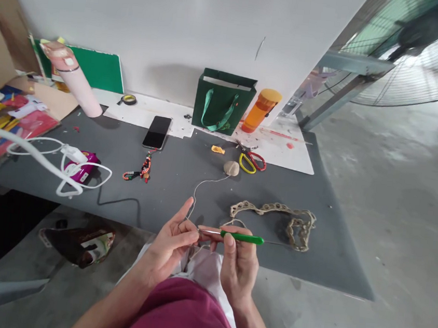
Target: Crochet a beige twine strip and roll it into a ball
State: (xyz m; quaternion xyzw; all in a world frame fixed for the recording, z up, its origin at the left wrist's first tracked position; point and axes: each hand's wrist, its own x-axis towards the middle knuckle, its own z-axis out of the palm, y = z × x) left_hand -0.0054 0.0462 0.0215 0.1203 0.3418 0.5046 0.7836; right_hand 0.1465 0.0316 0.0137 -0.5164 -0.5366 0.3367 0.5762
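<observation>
One green-handled hook [248, 238], metal shaft pointing left, is gripped in the right hand [241, 270]; left hand [171, 245] pinches thin yarn [196, 188] at its tip. Beige openwork strip [276, 207], bent at right, lies on the table [170, 180].

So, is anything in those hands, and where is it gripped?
The right hand holds a hook by the front of its green handle. The left hand pinches yarn near the hook's tip; the exact spot is unclear.

I see a green-handled crochet hook [243, 238]; at its two o'clock, a beige crocheted strip [276, 207] patterned with rings; at ten, a pale-pink drinking bottle [77, 85].
</observation>
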